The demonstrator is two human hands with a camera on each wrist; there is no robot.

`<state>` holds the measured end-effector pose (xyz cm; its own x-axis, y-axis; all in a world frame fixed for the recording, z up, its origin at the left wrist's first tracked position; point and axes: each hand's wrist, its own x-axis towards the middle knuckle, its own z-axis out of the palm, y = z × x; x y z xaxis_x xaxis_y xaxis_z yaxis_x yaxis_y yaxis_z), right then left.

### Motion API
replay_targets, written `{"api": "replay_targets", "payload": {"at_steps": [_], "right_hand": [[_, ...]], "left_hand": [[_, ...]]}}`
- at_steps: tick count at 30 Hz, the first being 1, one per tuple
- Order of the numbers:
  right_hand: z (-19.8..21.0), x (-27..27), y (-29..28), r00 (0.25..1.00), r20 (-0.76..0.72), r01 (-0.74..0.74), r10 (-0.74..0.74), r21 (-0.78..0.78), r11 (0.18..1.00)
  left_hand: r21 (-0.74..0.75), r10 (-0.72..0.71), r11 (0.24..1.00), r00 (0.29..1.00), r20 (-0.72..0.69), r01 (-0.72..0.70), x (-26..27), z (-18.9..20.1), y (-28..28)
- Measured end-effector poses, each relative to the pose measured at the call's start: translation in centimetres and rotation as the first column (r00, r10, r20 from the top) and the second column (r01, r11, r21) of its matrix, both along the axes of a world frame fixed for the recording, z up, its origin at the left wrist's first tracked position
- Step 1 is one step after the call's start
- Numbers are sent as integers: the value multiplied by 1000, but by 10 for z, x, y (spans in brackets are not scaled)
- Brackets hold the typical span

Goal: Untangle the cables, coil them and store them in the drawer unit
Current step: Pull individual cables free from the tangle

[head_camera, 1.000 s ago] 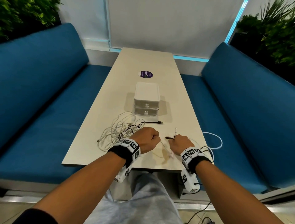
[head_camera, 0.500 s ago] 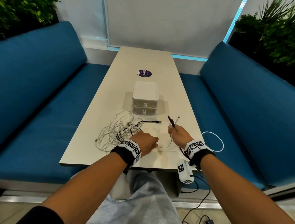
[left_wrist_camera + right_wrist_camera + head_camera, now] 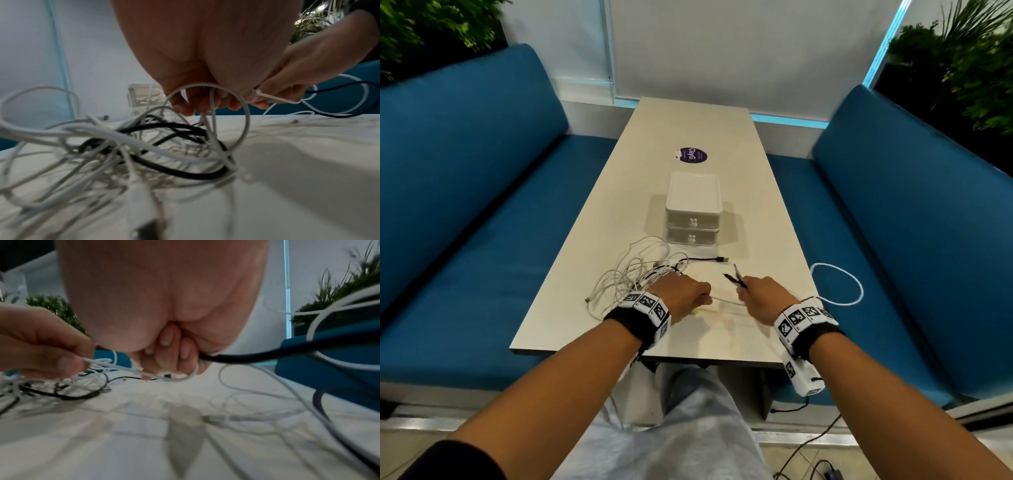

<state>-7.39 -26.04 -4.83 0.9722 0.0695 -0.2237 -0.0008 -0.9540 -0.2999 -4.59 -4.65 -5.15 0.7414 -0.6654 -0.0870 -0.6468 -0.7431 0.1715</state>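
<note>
Both hands work low over the near end of the tabletop [image 3: 619, 192]. The left hand [image 3: 681, 294] is curled into a loose fist, its fingertips pinching a thin white cable [image 3: 724, 301] that runs across to the right hand [image 3: 760, 298]. The right hand is closed too, gripping that white cable together with a black cable [image 3: 257, 357], whose plug ends poke up from the fist toward the drawer unit [image 3: 693, 214].

The tangle of cables [image 3: 635, 274], mostly white with black strands through it, lies on the tabletop just left of the left hand. The drawer unit stands beyond it, mid-table, both drawers closed.

The head view alone shows the drawer unit whole, a purple sticker [image 3: 691, 156] behind it and a white loop [image 3: 837, 284] hanging off the right table edge over the blue bench [image 3: 893, 222]. The left wrist view shows a white loop of cable threaded round the left fingers [image 3: 185, 105]. The right wrist view shows the right fingers [image 3: 170, 344] folded tight over the black cable.
</note>
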Motion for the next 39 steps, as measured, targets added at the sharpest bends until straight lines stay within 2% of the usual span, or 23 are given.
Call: {"api": "replay_targets", "payload": {"at_steps": [3,5,8,10,12,15,18,21,24,28,31,34,37,39], "right_hand": [[6,0,-16,991,117,90,-69,-191,977],[8,-2,-23,981,153,158,-121,-262,952],[8,-2,-20,961,141,258,-237,-161,953],[8,0,-9,956,136,270,-261,-52,961],[7,0,8,962,158,215,-221,54,975],[1,-4,33,975,182,96,-129,181,979],[-4,-1,43,970,212,62,-118,254,965],[-5,2,38,990,130,22,-57,252,967],[-4,0,31,998,59,-26,14,208,978],[-4,-2,26,996,58,-77,70,142,987],[-2,-3,14,990,122,-60,72,-99,993],[-1,-2,-2,982,167,-31,89,-321,946],[-2,-2,-10,980,170,-20,107,-446,895],[-2,-2,-9,983,172,19,68,-461,887]], "left_hand": [[-118,59,990,992,-112,-72,2,1,11],[-141,74,986,987,-141,-94,3,1,12],[-46,81,995,994,-72,-84,2,4,8],[32,70,997,997,12,-71,0,5,2],[56,67,996,996,62,-70,-3,7,-4],[42,78,996,995,57,-81,-4,7,-12],[60,57,996,996,68,-61,-4,7,-12],[36,77,996,991,107,-81,-3,7,-5],[41,118,992,987,111,-123,-3,3,-2],[49,161,985,983,92,-166,0,-5,-1],[27,178,983,983,43,-179,2,-9,2],[56,163,984,985,57,-167,-1,-6,2],[152,103,980,983,153,-127,-6,1,-6],[187,94,975,984,152,-122,-7,1,-10]]}}
